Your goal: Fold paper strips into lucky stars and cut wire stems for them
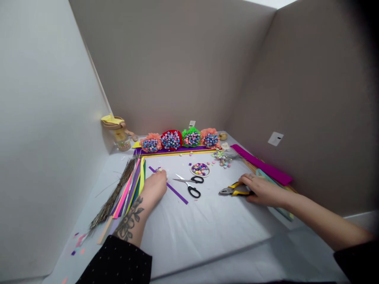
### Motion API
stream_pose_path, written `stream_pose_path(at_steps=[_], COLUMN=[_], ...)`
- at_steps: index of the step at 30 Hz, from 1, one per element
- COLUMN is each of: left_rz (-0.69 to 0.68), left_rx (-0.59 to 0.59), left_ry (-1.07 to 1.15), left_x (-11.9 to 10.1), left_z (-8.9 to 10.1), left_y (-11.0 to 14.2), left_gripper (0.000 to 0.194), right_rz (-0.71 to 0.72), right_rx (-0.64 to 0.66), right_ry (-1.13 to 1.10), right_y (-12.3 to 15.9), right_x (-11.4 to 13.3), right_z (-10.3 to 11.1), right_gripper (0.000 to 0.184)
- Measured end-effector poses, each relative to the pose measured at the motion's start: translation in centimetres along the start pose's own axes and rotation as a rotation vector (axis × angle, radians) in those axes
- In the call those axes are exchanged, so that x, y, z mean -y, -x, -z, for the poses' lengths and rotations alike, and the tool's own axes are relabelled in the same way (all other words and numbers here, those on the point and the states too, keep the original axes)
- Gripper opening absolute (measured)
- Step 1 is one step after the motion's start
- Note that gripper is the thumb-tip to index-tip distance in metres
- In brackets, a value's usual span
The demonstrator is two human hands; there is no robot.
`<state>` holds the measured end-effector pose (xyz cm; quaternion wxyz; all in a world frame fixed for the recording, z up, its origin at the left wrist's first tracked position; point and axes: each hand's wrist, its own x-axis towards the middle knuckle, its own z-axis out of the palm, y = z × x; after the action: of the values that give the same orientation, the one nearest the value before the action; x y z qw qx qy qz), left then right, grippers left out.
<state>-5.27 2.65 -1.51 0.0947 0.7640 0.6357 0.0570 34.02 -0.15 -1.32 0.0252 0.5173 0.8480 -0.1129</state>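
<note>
My left hand (pixel 155 187) rests on the white table cover with its fingers curled round a small pale paper piece at the near end of a purple paper strip (pixel 177 192). My right hand (pixel 262 190) lies over the yellow handles of a pair of pliers (pixel 232 190), fingers wrapped on them; the metal jaws point left. Black-handled scissors (pixel 191 184) lie shut between my two hands. A small round dish of coloured paper stars (pixel 200 169) sits just behind the scissors.
Coloured paper strips (pixel 132 187) and a bundle of thin sticks (pixel 114 196) lie at the left. Several paper-flower bouquets (pixel 180 139) line the back wall beside a jar (pixel 121 136). Magenta paper roll (pixel 262 165) and loose stars (pixel 222 157) lie right.
</note>
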Motion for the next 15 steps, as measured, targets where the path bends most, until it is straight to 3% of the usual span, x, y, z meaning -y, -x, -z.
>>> stream_pose_path(at_steps=[3, 8, 11, 15], left_rz=[0.012, -0.035, -0.020, -0.051], left_rx=[-0.060, -0.177, -0.242, -0.311], left_ry=[0.066, 0.431, 0.428, 0.350], left_x=[-0.2, -1.0, -1.4, -1.5], left_z=[0.6, 1.2, 1.2, 0.9], left_y=[-0.3, -0.3, -0.1, 0.0], left_gripper=[0.021, 0.014, 0.014, 0.018], right_rz=[0.012, 0.117, 0.150, 0.047], right_rx=[0.065, 0.160, 0.135, -0.008], right_ry=[0.012, -0.089, -0.277, -0.768], right_y=[-0.1, -0.6, -0.6, -1.6], right_x=[-0.5, -0.7, 0.0, 2.5], right_z=[0.3, 1.0, 1.1, 0.7], right_gripper=[0.026, 0.011, 0.021, 0.046])
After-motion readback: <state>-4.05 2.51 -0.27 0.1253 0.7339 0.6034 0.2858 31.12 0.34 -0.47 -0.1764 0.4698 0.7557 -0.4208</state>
